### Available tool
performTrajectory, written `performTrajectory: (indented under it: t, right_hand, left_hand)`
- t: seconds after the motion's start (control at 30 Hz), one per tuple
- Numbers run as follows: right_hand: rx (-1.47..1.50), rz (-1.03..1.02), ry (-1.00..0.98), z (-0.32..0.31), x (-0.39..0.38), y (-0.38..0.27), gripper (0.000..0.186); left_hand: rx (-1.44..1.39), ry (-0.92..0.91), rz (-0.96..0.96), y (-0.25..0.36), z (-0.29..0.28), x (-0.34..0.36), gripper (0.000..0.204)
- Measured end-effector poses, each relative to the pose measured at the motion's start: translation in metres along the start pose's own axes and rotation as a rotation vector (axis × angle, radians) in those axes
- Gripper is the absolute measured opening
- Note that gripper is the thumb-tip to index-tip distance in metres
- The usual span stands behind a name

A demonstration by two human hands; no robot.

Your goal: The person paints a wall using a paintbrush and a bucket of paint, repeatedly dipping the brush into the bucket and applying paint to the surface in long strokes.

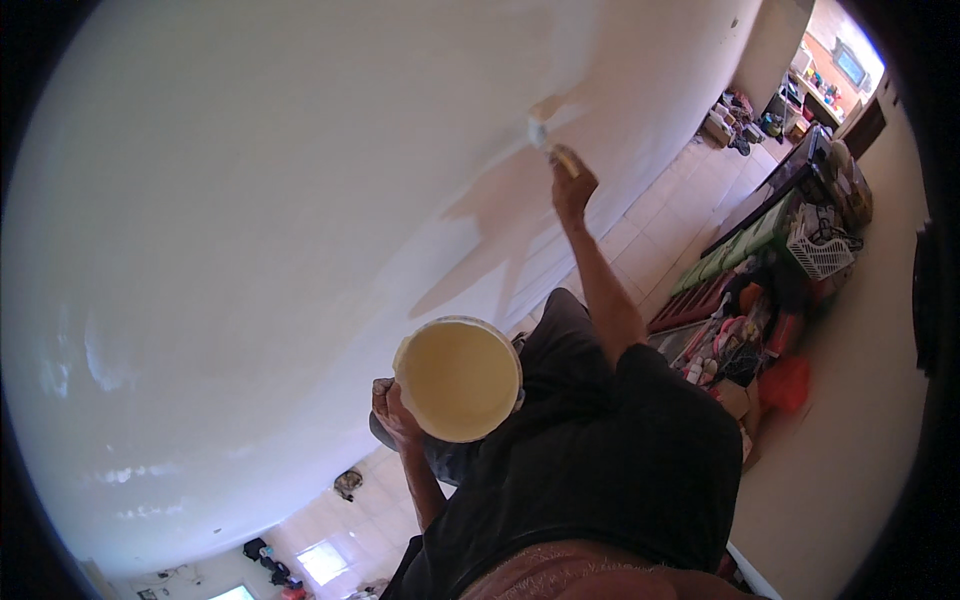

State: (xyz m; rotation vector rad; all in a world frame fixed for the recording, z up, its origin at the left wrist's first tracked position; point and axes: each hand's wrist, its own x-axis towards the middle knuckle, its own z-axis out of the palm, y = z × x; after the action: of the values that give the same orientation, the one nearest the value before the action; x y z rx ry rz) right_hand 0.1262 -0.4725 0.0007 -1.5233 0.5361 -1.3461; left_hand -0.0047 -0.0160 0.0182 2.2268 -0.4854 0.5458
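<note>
My left hand [396, 412] is closed on the side of a round paint bucket [458, 380], held in front of my body. Cream-coloured paint shows inside it, and the rim is smeared. Out ahead, my raised right hand [573, 185] grips the handle of a paintbrush [540, 132]. The brush's pale head is at the large whitish wall [300, 180]; blur hides whether the bristles touch it. Shadows of the arm and brush fall across the wall, and wet-looking shiny patches show at its left.
Along the right stand a green-and-dark cabinet [735, 250], a white plastic basket [820, 255] and piled household things with a red bag [783, 385]. Boxes and clutter [733, 122] lie by the far doorway. A cat-like shape [348, 484] rests on the tiled floor [385, 510] at lower left.
</note>
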Motion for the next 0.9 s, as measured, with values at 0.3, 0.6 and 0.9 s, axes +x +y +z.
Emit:
performTrajectory:
  t: [0.3,0.6,0.9]
  right_hand:
    - [0.377,-0.051,-0.716,0.002,-0.129,-0.090,0.023]
    - [0.243,-0.092,-0.708,0.016,-0.090,-0.066,0.023]
    - [0.330,0.101,-0.173,-0.052,0.080,0.014,0.021]
  left_hand:
    - [-0.104,-0.029,-0.134,-0.006,0.000,-0.005,0.006]
    - [-0.049,-0.040,-0.109,-0.010,-0.001,-0.005,0.008]
    - [-0.306,0.025,-0.349,0.001,0.002,-0.001,0.013]
